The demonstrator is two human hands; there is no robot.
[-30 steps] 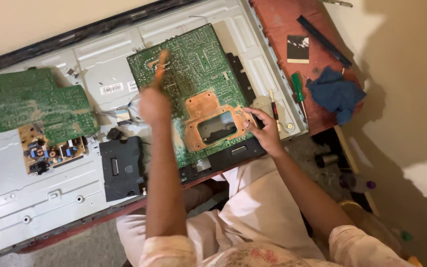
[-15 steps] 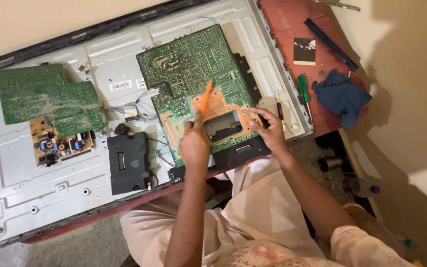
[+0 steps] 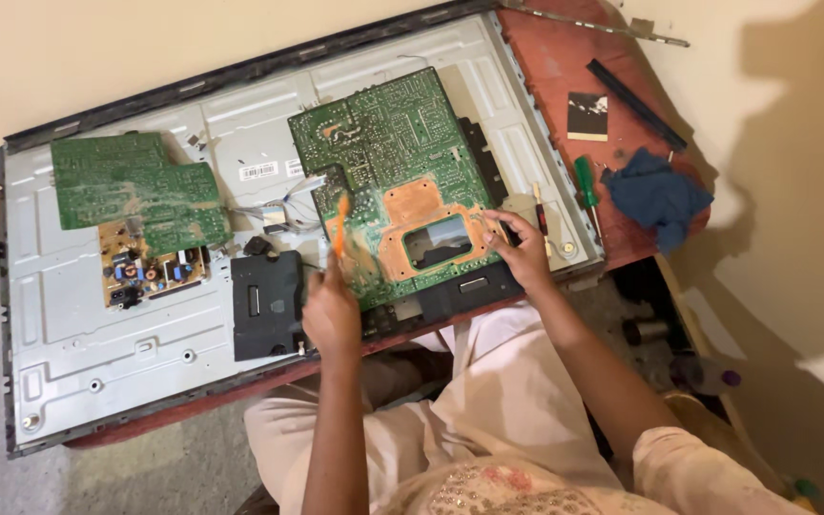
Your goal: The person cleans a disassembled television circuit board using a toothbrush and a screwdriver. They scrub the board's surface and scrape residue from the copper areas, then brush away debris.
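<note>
**Brushing the big circuit board while I steady its corner**

My left hand (image 3: 331, 310) has its grip closed around an orange-handled brush (image 3: 339, 221), the tip resting on the left edge of the large green circuit board (image 3: 388, 162), which lies on the grey metal back panel (image 3: 97, 334) of an opened flat television. My right hand (image 3: 524, 253) presses fingertips on the board's right edge, beside the copper-coloured patch (image 3: 426, 205) with its rectangular cutout; it holds nothing that I can see. I judge the cleaning is under way, and the next stroke calls for light pressure and a firm hold.

A small white rectangular label (image 3: 258, 171) sits on the panel, left of the board. On the red table (image 3: 565, 67) lie a dark square card (image 3: 587, 115), a green-handled screwdriver (image 3: 586, 186) and a blue cloth (image 3: 655, 194).
</note>
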